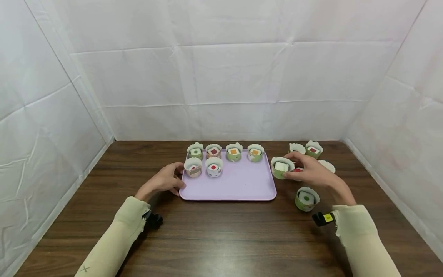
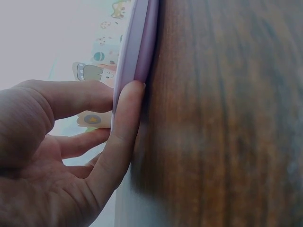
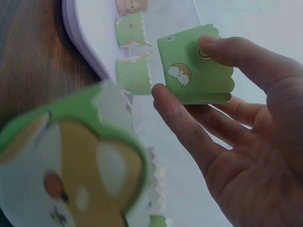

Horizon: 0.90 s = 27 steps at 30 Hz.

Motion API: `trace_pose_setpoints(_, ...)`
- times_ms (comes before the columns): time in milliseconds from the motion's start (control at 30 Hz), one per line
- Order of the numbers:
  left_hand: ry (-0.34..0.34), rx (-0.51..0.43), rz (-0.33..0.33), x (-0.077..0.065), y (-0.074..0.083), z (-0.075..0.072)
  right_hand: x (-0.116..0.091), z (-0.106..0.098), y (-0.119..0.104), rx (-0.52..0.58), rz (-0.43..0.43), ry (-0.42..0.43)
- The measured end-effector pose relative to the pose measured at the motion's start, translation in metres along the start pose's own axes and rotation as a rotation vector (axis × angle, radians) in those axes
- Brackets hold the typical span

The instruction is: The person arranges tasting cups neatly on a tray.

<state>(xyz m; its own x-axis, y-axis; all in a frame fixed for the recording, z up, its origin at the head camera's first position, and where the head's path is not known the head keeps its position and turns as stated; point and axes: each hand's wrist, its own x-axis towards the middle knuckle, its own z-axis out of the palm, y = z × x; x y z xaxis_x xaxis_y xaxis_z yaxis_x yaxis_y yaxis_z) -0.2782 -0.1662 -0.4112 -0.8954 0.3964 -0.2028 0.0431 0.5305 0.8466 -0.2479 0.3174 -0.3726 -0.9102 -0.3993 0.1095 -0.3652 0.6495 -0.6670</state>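
Note:
My left hand (image 1: 165, 179) grips the left edge of a pale purple tray (image 1: 242, 188); close up in the left wrist view, finger and thumb meet at its rim (image 2: 130, 56). Several scalloped paper baking cups stand on the tray, four along the back and two in front at the left, each with a white block bearing a coloured mark. Just past the tray's right edge, my right hand (image 1: 311, 169) holds a green paper baking cup (image 1: 278, 174) with a white block inside. Thumb and fingers grip its printed wall (image 3: 194, 71) from opposite sides.
A green cup (image 1: 303, 204) with a green-dotted block stands nearer on the dark wooden table (image 1: 221, 238). More cups lie around the right hand, including a red-marked one (image 1: 313, 150) at the back and one partly hidden (image 1: 327, 166). White sheeting (image 1: 221, 77) walls three sides.

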Motion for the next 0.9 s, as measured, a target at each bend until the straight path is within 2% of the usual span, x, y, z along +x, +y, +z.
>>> trace_pose_setpoints(167, 0.005, 0.003, 0.003, 0.001, 0.001, -0.001, 0.006, 0.004, -0.007, -0.020, 0.052, 0.011)
trace_pose_setpoints(267, 0.005, -0.001, 0.000, 0.002, 0.001, 0.000, 0.010, 0.008, -0.011, 0.008, 0.071, 0.006)
trace_pose_setpoints(400, 0.005, -0.009, -0.008, 0.003, 0.000, 0.001, 0.017, 0.015, -0.016, 0.010, 0.064, -0.002)
trace_pose_setpoints(567, 0.012, -0.011, -0.005, 0.003, -0.001, 0.002, 0.032, 0.027, -0.023, -0.024, 0.018, 0.001)
trace_pose_setpoints(667, 0.016, -0.010, -0.006, 0.002, 0.000, 0.001, 0.041, 0.037, -0.029, 0.000, 0.006, 0.005)
trace_pose_setpoints(767, 0.014, -0.006, -0.009, 0.002, 0.001, 0.000, 0.050, 0.046, -0.035, 0.014, 0.017, 0.019)
trace_pose_setpoints(900, 0.011, 0.003, -0.016, 0.001, 0.000, -0.001, 0.062, 0.058, -0.043, -0.030, 0.036, 0.045)
